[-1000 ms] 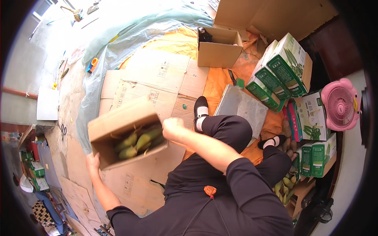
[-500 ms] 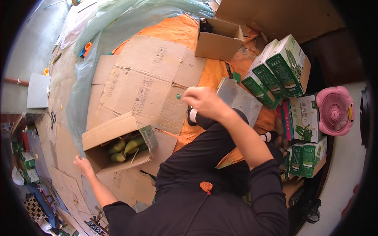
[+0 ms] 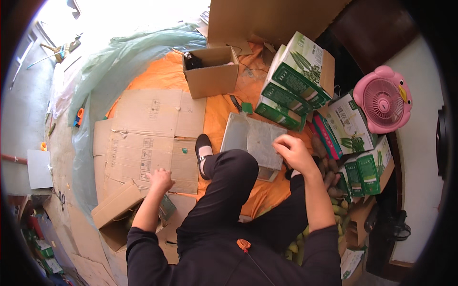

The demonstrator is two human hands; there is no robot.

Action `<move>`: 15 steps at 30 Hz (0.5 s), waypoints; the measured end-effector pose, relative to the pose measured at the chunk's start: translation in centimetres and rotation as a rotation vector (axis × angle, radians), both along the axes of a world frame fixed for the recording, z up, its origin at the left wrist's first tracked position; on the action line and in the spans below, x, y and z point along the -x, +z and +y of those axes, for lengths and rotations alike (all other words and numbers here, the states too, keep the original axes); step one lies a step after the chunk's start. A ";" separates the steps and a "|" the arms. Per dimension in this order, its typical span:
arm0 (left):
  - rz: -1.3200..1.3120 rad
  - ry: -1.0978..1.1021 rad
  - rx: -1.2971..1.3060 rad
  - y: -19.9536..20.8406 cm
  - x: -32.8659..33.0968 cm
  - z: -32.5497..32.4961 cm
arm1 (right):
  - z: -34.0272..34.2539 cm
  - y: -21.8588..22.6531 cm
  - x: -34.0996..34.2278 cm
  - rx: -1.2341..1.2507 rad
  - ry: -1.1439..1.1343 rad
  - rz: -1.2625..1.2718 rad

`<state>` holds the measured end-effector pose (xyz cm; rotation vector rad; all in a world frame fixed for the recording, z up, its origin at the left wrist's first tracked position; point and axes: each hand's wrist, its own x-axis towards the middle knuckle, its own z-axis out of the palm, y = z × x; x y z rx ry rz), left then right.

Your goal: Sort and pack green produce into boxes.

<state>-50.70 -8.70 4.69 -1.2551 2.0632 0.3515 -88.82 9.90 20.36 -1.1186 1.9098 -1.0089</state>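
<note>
My left hand [image 3: 161,180] hovers over the flattened cardboard sheets [image 3: 148,114], fingers spread, with nothing in it. Below it, an open cardboard box [image 3: 112,207] lies tilted, partly hidden by my left forearm; the green produce inside is mostly covered. Near the edge of a grey, flat-topped block [image 3: 250,136], my right hand [image 3: 296,155] has its fingers curled toward the thumb. Whether anything sits in that pinch does not show. A small green scrap [image 3: 184,150] lies on the cardboard between my two hands.
An open cardboard box [image 3: 212,78] stands ahead on an orange sheet [image 3: 214,114]. Green-and-white cartons [image 3: 296,81] are stacked at the right beside a pink fan [image 3: 383,99]. Brown roots [image 3: 330,178] and green produce [image 3: 298,245] lie by my right leg. Scissors [image 3: 61,198] lie far left.
My left hand has come away from the box's left side and moved right, over the cardboard. My right hand has moved right toward the grey block. The view has shifted too.
</note>
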 end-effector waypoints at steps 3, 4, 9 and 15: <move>-0.185 -0.007 -0.046 -4.5 -0.4 -0.1 | 3.5 1.0 1.4 -0.015 -0.138 -0.074; -0.304 -0.019 -0.081 -5.0 -1.2 0.0 | 4.0 1.1 1.6 -0.012 -0.173 -0.107; -0.510 -0.010 -0.196 -6.8 -4.9 2.4 | 5.0 0.6 2.0 0.001 -0.186 -0.152; -0.505 -0.046 -0.151 -7.2 -7.0 4.5 | 4.4 0.0 1.1 -0.043 -0.185 -0.258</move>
